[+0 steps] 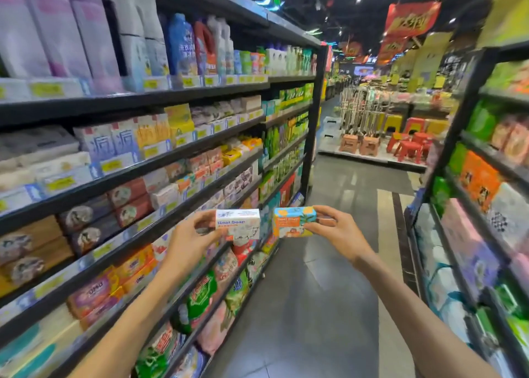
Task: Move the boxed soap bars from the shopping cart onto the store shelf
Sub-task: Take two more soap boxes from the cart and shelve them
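My left hand (190,241) grips a white boxed soap bar (238,223) printed with blue and red lettering. My right hand (336,231) grips an orange and blue boxed soap bar (294,221). Both boxes are held side by side in mid air, level with a lower tier of the left store shelf (160,226) and just to the right of its front edge. That shelf is packed with boxed soaps and bagged goods. No shopping cart is in view.
A second shelving unit (469,154) lines the right side of the aisle. Grey tiled floor (315,306) runs between them. At the aisle's far end stand red and orange plastic stools (406,146) on a low platform.
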Available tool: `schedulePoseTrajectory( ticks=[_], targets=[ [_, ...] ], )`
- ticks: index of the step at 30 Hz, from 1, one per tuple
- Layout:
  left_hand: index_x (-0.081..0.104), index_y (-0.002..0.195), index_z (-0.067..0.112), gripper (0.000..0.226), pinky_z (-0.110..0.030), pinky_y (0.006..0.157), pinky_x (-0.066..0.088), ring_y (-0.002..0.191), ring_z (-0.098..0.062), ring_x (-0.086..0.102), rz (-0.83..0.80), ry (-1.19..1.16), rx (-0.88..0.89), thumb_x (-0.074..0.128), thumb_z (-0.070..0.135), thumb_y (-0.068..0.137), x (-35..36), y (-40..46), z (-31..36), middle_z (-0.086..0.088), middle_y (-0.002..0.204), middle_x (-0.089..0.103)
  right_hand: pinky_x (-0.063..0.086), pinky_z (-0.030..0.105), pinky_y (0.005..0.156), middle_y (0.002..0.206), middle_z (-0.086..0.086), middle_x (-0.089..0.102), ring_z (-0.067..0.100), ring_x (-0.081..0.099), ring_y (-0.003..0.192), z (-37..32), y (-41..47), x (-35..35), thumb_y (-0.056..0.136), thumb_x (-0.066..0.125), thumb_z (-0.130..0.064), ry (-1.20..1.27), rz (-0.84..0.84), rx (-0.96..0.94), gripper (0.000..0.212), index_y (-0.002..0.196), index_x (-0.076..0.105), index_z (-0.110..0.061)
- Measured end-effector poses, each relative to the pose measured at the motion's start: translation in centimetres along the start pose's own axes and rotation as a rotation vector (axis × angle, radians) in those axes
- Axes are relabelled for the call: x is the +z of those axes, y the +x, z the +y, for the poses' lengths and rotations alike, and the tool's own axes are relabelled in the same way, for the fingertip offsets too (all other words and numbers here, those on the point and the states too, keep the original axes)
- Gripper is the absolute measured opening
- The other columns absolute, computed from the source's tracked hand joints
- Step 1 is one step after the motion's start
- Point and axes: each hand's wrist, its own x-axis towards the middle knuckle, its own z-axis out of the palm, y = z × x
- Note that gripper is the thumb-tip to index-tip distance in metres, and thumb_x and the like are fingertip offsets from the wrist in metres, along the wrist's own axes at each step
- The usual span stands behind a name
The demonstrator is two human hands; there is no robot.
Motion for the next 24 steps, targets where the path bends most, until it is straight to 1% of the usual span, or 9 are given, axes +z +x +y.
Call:
schedulePoseTrajectory(
  ticks=[2, 4, 6, 8, 12, 17, 21, 23, 24],
  targets=[
    [0.07, 0.115, 0.032, 0.039, -0.016, 0.075, 0.055, 0.095, -0.001, 0.07, 0.015, 0.015, -0.025, 0.085, 0.021, 0.08, 0.6, 3.1, -1.3, 0.017, 0.103, 0.075, 0.056, 0.02, 0.077, 0.105, 0.007, 0.077, 0.019, 0.074, 0.099, 1.2, 3.8, 0.0, 0.085, 0.077, -0.008, 0.003, -0.035, -0.009, 0.038, 0.122, 0.066, -0.008],
    [0.07, 0.117, 0.03, 0.04, -0.023, 0.082, 0.054, 0.1, 0.0, 0.069, 0.042, 0.034, -0.043, 0.085, 0.024, 0.081, 1.1, 6.0, -2.8, 0.016, 0.106, 0.075, 0.057, 0.024, 0.079, 0.104, 0.002, 0.078, 0.017, 0.074, 0.099, 2.3, 7.9, 0.1, 0.086, 0.077, -0.012, -0.002, -0.078, -0.025, 0.037, 0.122, 0.066, -0.013],
    [0.068, 0.12, 0.029, 0.042, -0.029, 0.083, 0.055, 0.102, -0.003, 0.069, 0.081, 0.036, -0.067, 0.084, 0.026, 0.081, 1.5, 8.7, -3.9, 0.014, 0.109, 0.075, 0.059, 0.027, 0.08, 0.103, -0.002, 0.078, 0.014, 0.074, 0.098, 3.4, 12.4, 0.3, 0.087, 0.076, -0.014, -0.013, -0.125, -0.048, 0.034, 0.12, 0.068, -0.018],
    [0.068, 0.122, 0.027, 0.042, -0.027, 0.077, 0.056, 0.1, -0.004, 0.071, 0.122, 0.05, -0.092, 0.082, 0.025, 0.083, 2.0, 11.1, -4.5, 0.014, 0.108, 0.076, 0.058, 0.023, 0.076, 0.102, -0.003, 0.078, 0.011, 0.074, 0.095, 4.3, 17.0, 0.6, 0.087, 0.077, -0.017, -0.023, -0.182, -0.068, 0.036, 0.121, 0.067, -0.019],
    [0.069, 0.12, 0.025, 0.042, -0.027, 0.084, 0.059, 0.1, 0.0, 0.07, 0.268, 0.081, -0.155, 0.084, 0.019, 0.081, 2.5, 15.1, -5.9, 0.019, 0.105, 0.075, 0.059, 0.023, 0.076, 0.108, -0.006, 0.076, 0.01, 0.073, 0.096, 5.7, 26.0, 2.5, 0.085, 0.078, -0.022, -0.026, -0.328, -0.111, 0.036, 0.119, 0.068, -0.026],
    [0.069, 0.118, 0.031, 0.039, -0.022, 0.089, 0.053, 0.108, 0.0, 0.065, 0.469, 0.211, -0.24, 0.083, 0.024, 0.082, 1.5, 17.4, -7.1, 0.017, 0.114, 0.072, 0.059, 0.025, 0.079, 0.111, -0.005, 0.075, 0.01, 0.072, 0.099, 6.6, 34.7, 7.1, 0.086, 0.078, -0.024, 0.001, -0.51, -0.169, 0.042, 0.126, 0.066, -0.02],
    [0.067, 0.115, 0.038, 0.036, -0.027, 0.09, 0.055, 0.107, 0.0, 0.065, 0.587, 0.267, -0.342, 0.082, 0.026, 0.084, -0.6, 17.1, -8.5, 0.02, 0.112, 0.071, 0.057, 0.02, 0.079, 0.108, -0.008, 0.075, 0.006, 0.071, 0.099, 6.9, 38.6, 12.3, 0.084, 0.079, -0.024, 0.028, -0.633, -0.197, 0.04, 0.122, 0.066, -0.024],
    [0.067, 0.12, 0.034, 0.04, -0.032, 0.092, 0.057, 0.108, -0.002, 0.066, 0.646, 0.29, -0.397, 0.082, 0.027, 0.083, -1.7, 17.1, -9.4, 0.016, 0.114, 0.072, 0.057, 0.02, 0.079, 0.109, -0.007, 0.075, 0.006, 0.071, 0.1, 6.9, 39.8, 14.8, 0.083, 0.079, -0.022, 0.045, -0.684, -0.206, 0.04, 0.121, 0.066, -0.024],
    [0.067, 0.121, 0.029, 0.041, -0.028, 0.091, 0.057, 0.106, -0.002, 0.066, 0.674, 0.3, -0.425, 0.083, 0.025, 0.083, -2.1, 17.2, -9.6, 0.014, 0.113, 0.072, 0.058, 0.022, 0.08, 0.111, -0.006, 0.074, 0.007, 0.071, 0.101, 7.0, 40.4, 16.0, 0.083, 0.079, -0.023, 0.05, -0.713, -0.207, 0.04, 0.121, 0.066, -0.025]
  ],
)
